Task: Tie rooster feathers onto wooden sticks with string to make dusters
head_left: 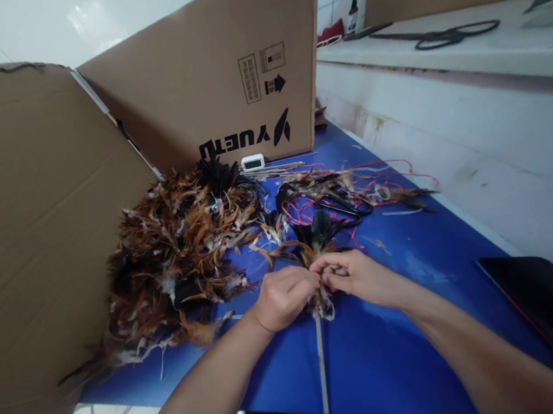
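Observation:
My left hand [286,294] is closed, fingers curled against a bundle of feathers [318,239] fixed round a thin stick [322,369]. My right hand [360,277] meets it there, thumb and fingers pinched at the same bundle. Dark green-black and brown plumes fan out beyond my fingers, and pale quill ends show below them. From the bundle the stick runs down toward me and leaves the bottom of the view. Whether a thread is between my fingertips is hidden. A big heap of loose brown feathers [183,232] lies to the left.
Cardboard panels [200,75] stand behind and left of the blue table [389,347]. Pink string [300,211], black-handled scissors [342,209] and a small white digital display [252,163] lie beyond my hands. Large scissors [457,34] rest on the ledge; a black flat object [551,307] is right.

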{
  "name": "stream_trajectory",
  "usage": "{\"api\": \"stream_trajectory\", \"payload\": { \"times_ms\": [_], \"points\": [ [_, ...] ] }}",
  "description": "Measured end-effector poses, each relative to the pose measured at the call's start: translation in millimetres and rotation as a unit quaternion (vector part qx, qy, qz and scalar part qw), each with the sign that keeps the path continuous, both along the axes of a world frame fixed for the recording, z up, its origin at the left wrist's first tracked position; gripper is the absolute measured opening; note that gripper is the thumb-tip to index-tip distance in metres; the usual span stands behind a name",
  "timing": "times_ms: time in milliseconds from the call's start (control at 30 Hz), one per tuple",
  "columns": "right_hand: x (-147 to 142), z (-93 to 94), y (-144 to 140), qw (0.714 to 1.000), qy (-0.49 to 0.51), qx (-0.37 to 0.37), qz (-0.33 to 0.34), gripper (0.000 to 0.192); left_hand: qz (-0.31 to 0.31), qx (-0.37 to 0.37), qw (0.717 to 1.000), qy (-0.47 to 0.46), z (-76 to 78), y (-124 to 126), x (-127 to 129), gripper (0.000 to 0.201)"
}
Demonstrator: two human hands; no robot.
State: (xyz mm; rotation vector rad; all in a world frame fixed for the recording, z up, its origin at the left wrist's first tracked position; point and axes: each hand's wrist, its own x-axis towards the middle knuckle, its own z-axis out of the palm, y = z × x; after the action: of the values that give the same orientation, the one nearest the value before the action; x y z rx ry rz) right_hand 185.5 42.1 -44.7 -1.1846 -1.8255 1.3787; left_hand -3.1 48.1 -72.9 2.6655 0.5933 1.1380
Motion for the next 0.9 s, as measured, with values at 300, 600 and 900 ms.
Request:
{"api": "stream_trajectory", "payload": {
  "times_ms": [300,600,900],
  "points": [
    [-0.3,2.9,-2.2,1.0,-0.003,-0.021,-0.01,0.012,-0.011,0.054,0.998,0.012,6.5,-2.4,0.1,0.013],
    [1.1,1.3,-3.0,0.998,0.046,-0.032,0.007,0.01,-0.004,0.077,0.997,-0.003,5.4,-0.1,-5.0,0.014],
    [-0.5,9.2,-5.4,0.998,0.066,-0.001,-0.008,0.023,-0.007,0.139,0.99,0.013,14.8,-1.5,-3.5,0.01]
  ]
}}
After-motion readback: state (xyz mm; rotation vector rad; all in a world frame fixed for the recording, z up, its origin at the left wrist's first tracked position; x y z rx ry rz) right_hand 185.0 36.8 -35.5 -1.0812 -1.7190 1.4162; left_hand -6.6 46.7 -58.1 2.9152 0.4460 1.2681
